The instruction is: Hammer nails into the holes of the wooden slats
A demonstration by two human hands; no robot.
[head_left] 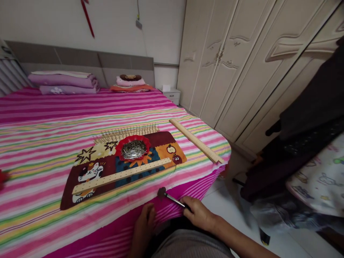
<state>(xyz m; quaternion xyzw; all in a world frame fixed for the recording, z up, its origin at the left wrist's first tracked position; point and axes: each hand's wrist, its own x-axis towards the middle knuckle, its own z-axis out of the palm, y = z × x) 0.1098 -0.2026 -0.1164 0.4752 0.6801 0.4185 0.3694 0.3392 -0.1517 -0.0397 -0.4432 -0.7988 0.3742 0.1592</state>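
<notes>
My right hand [197,214] is closed round the handle of a hammer [174,199] with a dark brown head and a shiny metal shaft. The hammer head is over the near edge of the bed, pointing left. My left hand [146,216] hangs at the bed's front edge with its fingers curled; what is in them, if anything, is hidden. Ahead, a wooden strip with small holes [126,175] lies across a patterned mat [68,190]. Behind it stands a red scalloped bowl [117,149] full of metal nails [134,149].
Wooden strips bristling with upright nails [126,132] lie behind the bowl. More bare wooden strips [196,140] lie at the bed's right side. Folded bedding [67,84] is by the headboard [80,61]. A wardrobe [228,71] and hanging clothes [303,107] stand on the right.
</notes>
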